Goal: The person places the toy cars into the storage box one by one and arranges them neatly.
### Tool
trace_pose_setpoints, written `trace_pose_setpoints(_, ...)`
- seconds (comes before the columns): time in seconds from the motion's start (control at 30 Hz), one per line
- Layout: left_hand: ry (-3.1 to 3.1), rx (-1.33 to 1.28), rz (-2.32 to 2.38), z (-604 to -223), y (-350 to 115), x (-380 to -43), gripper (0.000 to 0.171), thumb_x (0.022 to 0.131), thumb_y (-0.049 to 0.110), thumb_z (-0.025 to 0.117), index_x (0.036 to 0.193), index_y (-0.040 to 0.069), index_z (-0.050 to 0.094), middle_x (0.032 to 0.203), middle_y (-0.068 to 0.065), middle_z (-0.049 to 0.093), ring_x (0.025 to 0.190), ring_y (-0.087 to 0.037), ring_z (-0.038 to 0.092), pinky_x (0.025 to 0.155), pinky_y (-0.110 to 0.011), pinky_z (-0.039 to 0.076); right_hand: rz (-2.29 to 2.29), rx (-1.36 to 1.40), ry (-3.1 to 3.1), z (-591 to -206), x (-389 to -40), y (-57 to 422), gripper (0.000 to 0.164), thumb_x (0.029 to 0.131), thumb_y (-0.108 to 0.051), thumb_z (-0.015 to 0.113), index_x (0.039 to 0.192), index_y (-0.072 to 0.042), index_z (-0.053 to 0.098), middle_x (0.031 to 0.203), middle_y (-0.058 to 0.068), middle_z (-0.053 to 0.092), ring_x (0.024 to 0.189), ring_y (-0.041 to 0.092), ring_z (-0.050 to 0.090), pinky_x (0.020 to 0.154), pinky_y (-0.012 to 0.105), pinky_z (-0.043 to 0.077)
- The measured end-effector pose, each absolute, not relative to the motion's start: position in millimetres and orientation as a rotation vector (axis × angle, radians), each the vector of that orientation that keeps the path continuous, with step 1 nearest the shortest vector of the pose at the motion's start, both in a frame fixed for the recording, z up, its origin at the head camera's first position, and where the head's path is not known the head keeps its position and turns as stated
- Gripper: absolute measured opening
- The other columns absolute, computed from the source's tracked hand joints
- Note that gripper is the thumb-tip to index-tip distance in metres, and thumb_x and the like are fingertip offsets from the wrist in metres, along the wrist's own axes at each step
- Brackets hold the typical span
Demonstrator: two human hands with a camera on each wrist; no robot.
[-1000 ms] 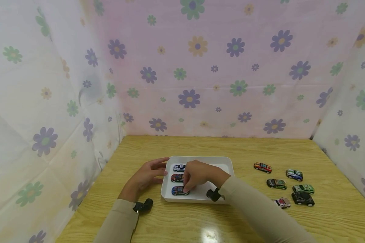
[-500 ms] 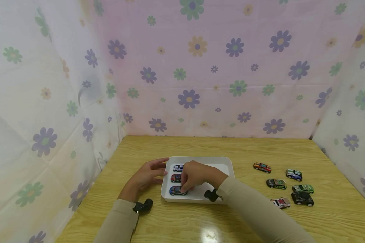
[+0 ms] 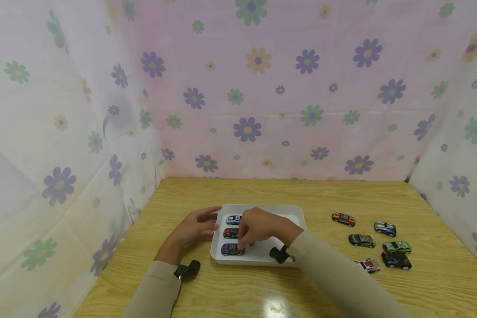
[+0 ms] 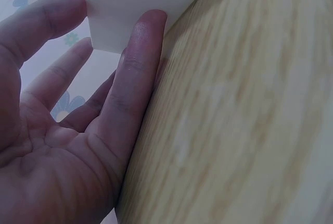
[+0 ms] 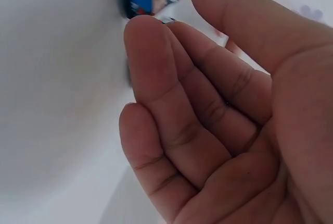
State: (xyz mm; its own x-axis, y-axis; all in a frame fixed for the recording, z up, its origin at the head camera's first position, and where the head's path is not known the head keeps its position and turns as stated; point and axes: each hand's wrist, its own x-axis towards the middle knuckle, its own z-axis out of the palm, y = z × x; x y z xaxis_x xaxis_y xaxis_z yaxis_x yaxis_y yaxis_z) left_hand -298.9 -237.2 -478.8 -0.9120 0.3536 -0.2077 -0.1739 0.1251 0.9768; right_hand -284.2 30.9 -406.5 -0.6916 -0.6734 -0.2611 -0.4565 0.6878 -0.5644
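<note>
Car (image 3: pixel 230 249), blue-black — one end at right grip (image 3: pixel 260 226)

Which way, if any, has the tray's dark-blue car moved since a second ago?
Yes: the dark-blue car shifted slightly left, nearer the left wall of the white tray.

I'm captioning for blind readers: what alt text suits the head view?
A person's right hand reaches into a white tray, fingers at a blue toy car, nearest of three; left hand against the tray's side. Six more toy cars lie to the right on a wood-grain table.
</note>
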Motion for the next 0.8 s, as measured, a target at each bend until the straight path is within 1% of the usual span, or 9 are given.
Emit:
trace_pose_setpoints(0.07, 2.021, 0.166, 1.843, -479, -237, -299, 0.067, 0.091, 0.007, 0.076, 0.152, 0.024, 0.053, 0.153, -0.014, 0.051, 0.13, -0.03, 0.059, 0.09, -0.05, 0.062, -0.668, -0.88, 2.443, -403, -285, 37, 0.01, 0.085, -0.031, 0.087, 0.08, -0.026, 0.08, 0.076, -0.006, 0.076, 0.07, 0.018, 0.073, 0.061, 0.024, 0.054)
trace_pose_setpoints(0.13, 2.025, 0.162, 1.844, -479, -236, -299, 0.067, 0.092, 0.006, 0.076, 0.152, 0.024, 0.054, 0.154, -0.014, 0.051, 0.129, -0.03, 0.059, 0.09, -0.05, 0.062, -0.683, -0.893, 2.451, -399, -285, 45, 0.009, 0.086, -0.032, 0.086, 0.082, -0.027, 0.08, 0.076, -0.005, 0.076, 0.07, 0.017, 0.072, 0.061, 0.025, 0.053)
trace_pose_setpoints(0.3, 2.03, 0.161, 1.844, -478, -235, -298, 0.067, 0.092, 0.006, 0.076, 0.152, 0.024, 0.053, 0.154, -0.014, 0.05, 0.128, -0.031, 0.059, 0.089, -0.05, 0.062, -0.741, -0.944, 2.497, -390, -283, 70, 0.004, 0.088, -0.031, 0.083, 0.088, -0.027, 0.081, 0.079, -0.014, 0.073, 0.072, 0.007, 0.067, 0.066, 0.027, 0.057)
trace_pose_setpoints(0.47, 2.029, 0.169, 1.84, -477, -234, -297, 0.068, 0.092, 0.006, 0.076, 0.153, 0.023, 0.052, 0.156, -0.015, 0.048, 0.129, -0.031, 0.057, 0.09, -0.049, 0.062, -0.816, -1.038, 2.548, -382, -278, 101, 0.013, 0.091, -0.032, 0.081, 0.1, -0.022, 0.082, 0.088, -0.016, 0.073, 0.077, 0.005, 0.067, 0.07, 0.027, 0.058)
trace_pose_setpoints(0.53, 2.025, 0.165, 1.841, -476, -234, -297, 0.068, 0.092, 0.006, 0.076, 0.153, 0.023, 0.052, 0.156, -0.015, 0.047, 0.13, -0.032, 0.056, 0.09, -0.049, 0.062, -0.846, -1.044, 2.579, -380, -276, 113, 0.015, 0.092, -0.034, 0.08, 0.103, -0.023, 0.082, 0.091, -0.017, 0.073, 0.078, 0.004, 0.067, 0.07, 0.027, 0.059)
trace_pose_setpoints(0.7, 2.024, 0.16, 1.851, -478, -234, -297, 0.067, 0.092, 0.005, 0.075, 0.153, 0.022, 0.052, 0.157, -0.016, 0.046, 0.131, -0.033, 0.056, 0.09, -0.049, 0.062, -0.924, -1.01, 2.668, -376, -269, 143, 0.014, 0.094, -0.038, 0.077, 0.105, -0.03, 0.078, 0.098, -0.017, 0.073, 0.083, 0.003, 0.067, 0.072, 0.027, 0.058)
trace_pose_setpoints(0.8, 2.02, 0.156, 1.855, -478, -234, -297, 0.068, 0.091, 0.005, 0.076, 0.153, 0.022, 0.052, 0.156, -0.016, 0.048, 0.13, -0.032, 0.057, 0.089, -0.049, 0.063, -0.95, -0.976, 2.72, -375, -263, 162, 0.015, 0.095, -0.039, 0.076, 0.107, -0.032, 0.077, 0.101, -0.016, 0.072, 0.086, 0.004, 0.067, 0.073, 0.027, 0.057)
